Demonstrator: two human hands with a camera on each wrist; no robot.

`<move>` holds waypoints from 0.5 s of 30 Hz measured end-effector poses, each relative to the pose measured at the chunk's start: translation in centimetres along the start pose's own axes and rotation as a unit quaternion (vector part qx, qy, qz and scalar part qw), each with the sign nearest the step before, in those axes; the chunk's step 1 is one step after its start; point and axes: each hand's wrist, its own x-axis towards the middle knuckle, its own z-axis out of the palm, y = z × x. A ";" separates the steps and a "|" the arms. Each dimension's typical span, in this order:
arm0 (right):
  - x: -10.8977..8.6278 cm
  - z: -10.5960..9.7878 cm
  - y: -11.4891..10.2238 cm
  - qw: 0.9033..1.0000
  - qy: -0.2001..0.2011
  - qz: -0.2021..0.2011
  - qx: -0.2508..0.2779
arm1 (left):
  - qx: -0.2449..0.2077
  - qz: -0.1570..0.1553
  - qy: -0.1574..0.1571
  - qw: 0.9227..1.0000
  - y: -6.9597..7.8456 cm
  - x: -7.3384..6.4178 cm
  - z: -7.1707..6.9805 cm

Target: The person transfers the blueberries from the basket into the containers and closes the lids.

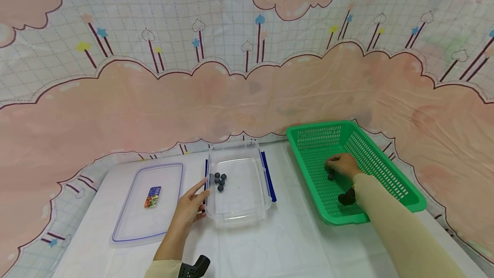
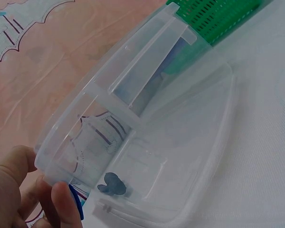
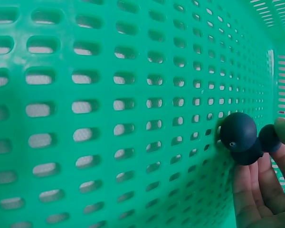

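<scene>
A clear plastic box (image 1: 241, 188) with blue side latches stands mid-table, several blueberries (image 1: 220, 182) grouped by its left wall. My left hand (image 1: 190, 207) grips that left wall by the rim; the left wrist view shows fingers bent against the box's corner (image 2: 50, 166). Inside the green basket (image 1: 305, 164), at the right, is my right hand (image 1: 343, 165). Close up, its thumb and finger pinch one dark blueberry (image 3: 270, 138). Two more, including a larger-looking blueberry (image 3: 238, 132), lie against the basket floor right by the fingertips.
Left of the box lies a clear lid (image 1: 133, 218) with a blue seal and a colourful label (image 1: 152, 197). A white cloth covers the table (image 1: 293, 243). Behind and to the right hangs a patterned curtain (image 1: 231, 102). Dark wrist camera mounts (image 1: 196, 266) sit at both cuffs.
</scene>
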 end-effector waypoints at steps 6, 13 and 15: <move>0.2 -0.1 -0.1 1.000 0.010 0.006 0.018 | -0.002 0.000 -0.001 1.000 0.1 0.0 0.0; -0.1 -0.6 -0.6 0.997 0.014 0.016 0.076 | -0.004 -0.002 0.001 1.000 0.1 0.0 0.0; -0.2 -0.6 -0.7 0.996 0.013 0.021 0.085 | -0.003 -0.003 0.001 1.000 0.1 0.0 0.0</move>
